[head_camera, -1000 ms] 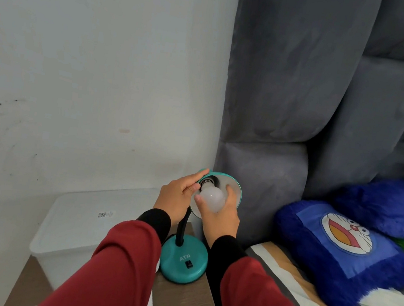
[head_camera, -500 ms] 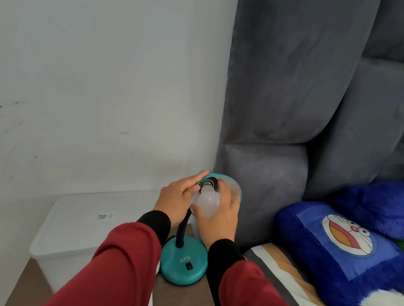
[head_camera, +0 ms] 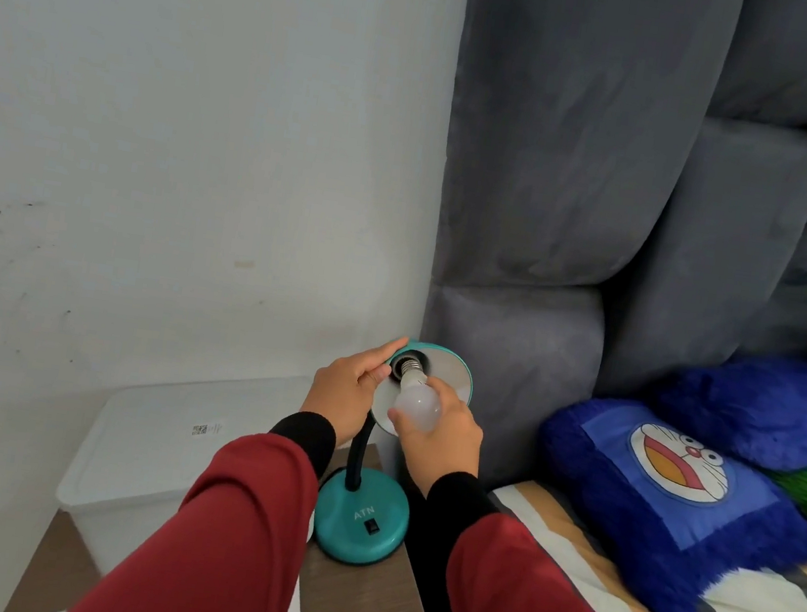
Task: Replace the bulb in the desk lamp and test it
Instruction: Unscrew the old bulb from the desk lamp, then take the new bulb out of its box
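Note:
A teal desk lamp stands on the wooden bedside table, its round base point(head_camera: 361, 520) bearing a black switch and a black gooseneck. The teal shade point(head_camera: 449, 374) tilts up toward me. A white bulb point(head_camera: 418, 400) sticks out of the shade's socket, and its metal screw thread shows at the socket mouth. My left hand point(head_camera: 350, 391) grips the shade's left rim. My right hand point(head_camera: 446, 428) holds the bulb's round end with its fingers curled round it.
A translucent white plastic box point(head_camera: 152, 452) sits on the table point(head_camera: 358, 611) left of the lamp, against the white wall. A grey padded headboard point(head_camera: 587, 202) rises behind. On the right lies the bed with blue cartoon pillows point(head_camera: 670, 494).
The bulb has come further out of the socket, so its screw thread now shows. My right hand has shifted lower on the bulb; my left hand stays on the shade.

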